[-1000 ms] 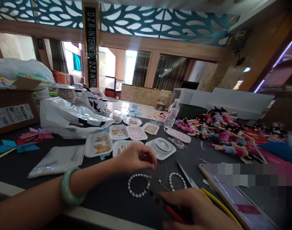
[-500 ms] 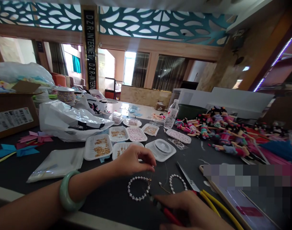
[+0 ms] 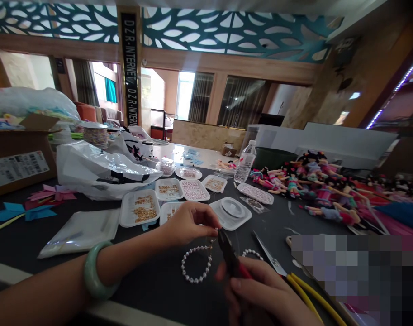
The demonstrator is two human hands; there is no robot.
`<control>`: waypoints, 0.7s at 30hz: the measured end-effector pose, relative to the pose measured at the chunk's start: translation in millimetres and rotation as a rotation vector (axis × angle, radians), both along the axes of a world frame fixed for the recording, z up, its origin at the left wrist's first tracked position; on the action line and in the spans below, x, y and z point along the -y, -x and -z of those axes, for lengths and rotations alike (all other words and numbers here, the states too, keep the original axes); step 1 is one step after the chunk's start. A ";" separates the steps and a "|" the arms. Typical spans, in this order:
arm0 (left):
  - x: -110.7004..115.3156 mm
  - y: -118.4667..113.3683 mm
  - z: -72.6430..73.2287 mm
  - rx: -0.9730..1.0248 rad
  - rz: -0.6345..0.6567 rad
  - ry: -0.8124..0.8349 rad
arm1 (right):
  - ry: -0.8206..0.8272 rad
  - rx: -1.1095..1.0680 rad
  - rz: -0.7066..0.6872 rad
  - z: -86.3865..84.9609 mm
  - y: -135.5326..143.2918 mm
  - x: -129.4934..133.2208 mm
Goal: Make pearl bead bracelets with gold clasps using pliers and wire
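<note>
My left hand [image 3: 192, 222], with a green bangle [image 3: 99, 271] on its wrist, pinches the end of a white beaded bracelet [image 3: 197, 281]. The bracelet's loop shows below my fingers, with a bit of gold at its top. My right hand [image 3: 263, 290] grips pliers [image 3: 227, 249] with red on the handles. The plier jaws point up and reach my left fingertips; what lies between them is too small to make out. A second beaded bracelet [image 3: 253, 253] is partly hidden behind my right hand.
Scissors [image 3: 269, 256] and a yellow-handled tool [image 3: 303, 299] lie at right. White trays [image 3: 125, 210] of gold and pink beads stand beyond my hands, with a spool [image 3: 232, 207], a water bottle [image 3: 245, 162] and dolls [image 3: 315, 181]. At left are a plastic bag [image 3: 101, 167] and a cardboard box [image 3: 19, 158].
My right hand has raised the pliers from beside the bracelet up to my left fingertips, with the jaws now pointing upward. My left hand has stayed almost in place.
</note>
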State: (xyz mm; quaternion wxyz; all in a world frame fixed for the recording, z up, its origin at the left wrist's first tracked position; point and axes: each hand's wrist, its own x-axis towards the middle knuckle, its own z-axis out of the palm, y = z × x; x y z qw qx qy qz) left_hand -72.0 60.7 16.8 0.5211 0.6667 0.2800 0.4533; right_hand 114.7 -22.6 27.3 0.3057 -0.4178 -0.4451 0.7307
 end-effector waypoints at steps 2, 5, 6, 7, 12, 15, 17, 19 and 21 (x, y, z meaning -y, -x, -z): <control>-0.1 -0.3 -1.0 0.032 0.005 0.030 | 0.029 -0.096 -0.007 6.6 2.4 -2.5; 0.1 -0.6 -2.3 0.071 0.004 0.059 | -0.013 -0.195 -0.018 15.5 6.7 -2.4; 0.1 -0.7 -2.6 0.081 0.002 0.066 | -0.028 -0.227 -0.016 17.9 8.0 -1.6; 0.2 -0.8 -2.9 0.090 0.001 0.073 | -0.034 -0.257 -0.013 20.1 9.3 -0.8; 0.7 -1.6 -3.8 0.116 -0.010 0.097 | -0.036 -0.305 -0.020 27.1 12.4 -0.1; 1.5 -1.6 -4.5 0.127 -0.023 0.108 | -0.027 -0.280 -0.022 28.6 12.7 -1.6; 1.9 -1.4 -4.8 0.132 -0.027 0.116 | -0.013 -0.280 -0.007 29.4 13.2 -1.9; 2.1 -1.1 -4.8 0.136 -0.026 0.122 | 0.002 -0.281 -0.006 30.1 14.2 -1.8; 2.0 -0.8 -4.7 0.138 -0.022 0.129 | 0.014 -0.282 0.000 31.2 15.6 -2.4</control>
